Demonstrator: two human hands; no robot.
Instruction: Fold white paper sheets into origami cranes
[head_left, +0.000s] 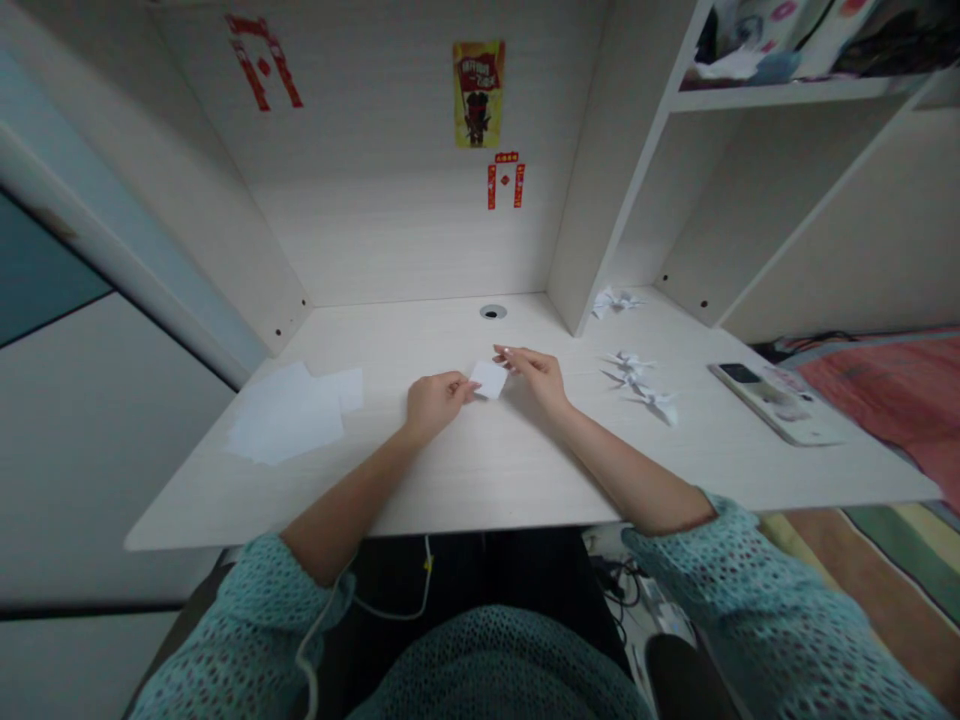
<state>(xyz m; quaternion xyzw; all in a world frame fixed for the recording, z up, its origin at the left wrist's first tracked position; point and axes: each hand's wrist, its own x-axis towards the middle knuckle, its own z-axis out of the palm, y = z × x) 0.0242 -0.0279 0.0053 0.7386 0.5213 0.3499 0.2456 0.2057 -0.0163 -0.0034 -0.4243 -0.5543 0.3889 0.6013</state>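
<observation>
Paper square (490, 380), small and white, sits between your two hands over the middle of the counter (480, 480); whether it touches the surface, you cannot tell from this angle. Your left hand (437, 402) grasps its left corner between thumb and fingers. Your right hand (541, 376) is at its right corner, fingers bent toward it; you cannot tell whether they pinch the paper or just rest against it.

To your left, loose white sheets (281, 415) lie spread and overlapping, well apart from your left hand. To your right, near your forearm, three folded paper figures (661, 405) stand in a slanting row, and more white folded paper (616, 300) lies farther back, beside the upright panel (637, 170). Beyond the row, a pale flat case (780, 405) lies near a red cloth (892, 400). Behind your hands, a round cable hole (493, 312) is set in the counter.
</observation>
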